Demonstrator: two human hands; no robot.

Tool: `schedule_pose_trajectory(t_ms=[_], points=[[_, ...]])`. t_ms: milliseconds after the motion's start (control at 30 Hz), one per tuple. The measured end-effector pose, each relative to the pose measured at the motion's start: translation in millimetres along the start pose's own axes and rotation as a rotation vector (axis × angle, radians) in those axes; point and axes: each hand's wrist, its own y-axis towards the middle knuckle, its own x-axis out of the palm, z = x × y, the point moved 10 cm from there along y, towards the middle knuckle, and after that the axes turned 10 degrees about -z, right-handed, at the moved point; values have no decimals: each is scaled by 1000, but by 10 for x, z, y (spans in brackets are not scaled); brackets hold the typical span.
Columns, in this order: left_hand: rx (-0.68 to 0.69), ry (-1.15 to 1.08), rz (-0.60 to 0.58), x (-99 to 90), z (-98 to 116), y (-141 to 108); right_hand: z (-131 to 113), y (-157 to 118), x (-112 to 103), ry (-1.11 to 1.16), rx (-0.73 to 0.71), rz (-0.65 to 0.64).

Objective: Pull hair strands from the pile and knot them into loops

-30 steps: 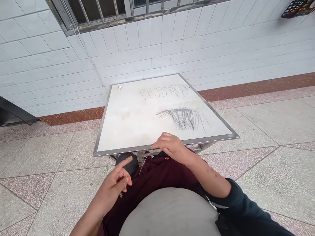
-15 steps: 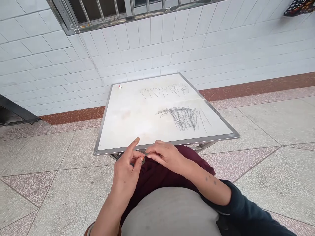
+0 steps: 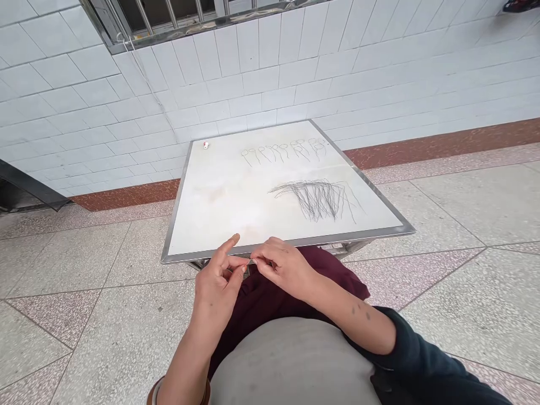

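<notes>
My left hand and my right hand meet just in front of the table's near edge, above my lap. Both pinch at the fingertips, which almost touch. Whatever lies between them is too small and covered to make out. The left index finger points up, apart from the pinch. On the white table, near its right front, spreads a loose pile of thin dark strands. Behind the pile runs a row of several thin strands with looped ends.
A small white and red object sits at the table's far left corner. The table's back edge stands close to a white tiled wall, below a barred window. Speckled floor surrounds the table.
The view has shifted slightly. My fingertips have drawn a little closer together, and the dark bit that showed between them is now mostly hidden. The strands on the table lie as before.
</notes>
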Motion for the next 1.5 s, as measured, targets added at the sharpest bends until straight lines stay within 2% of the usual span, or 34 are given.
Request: schedule_pose_trajectory(t_ms=[100,267,400,500,600,733,833,1067,1200,1367,1500], points=[[21,-25,-1,2,-2,2,-10,-5,43,-27,51,11],[26,-55,24,8,-76,13,53,-41,79,-42,208,106],[18,-100,11,-12,-132,33,97,-29,128,41,243,47],[38,-149,-27,-60,-135,72,188,-17,220,328,289,-81],[19,-200,-92,-84,-186,138,334,-64,390,712,431,-194],[17,-320,-187,-51,-277,227,451,-137,574,1044,556,-230],[18,-391,-223,-17,-348,272,506,-174,643,1141,604,-220],[-43,-477,-255,27,-421,306,488,-163,578,1016,591,-190],[-26,-449,-268,46,-370,325,471,-146,532,886,573,-179],[2,-401,-307,123,-339,351,437,-116,509,848,500,-156],[-11,-401,-279,118,-362,358,437,-115,466,716,458,-123]])
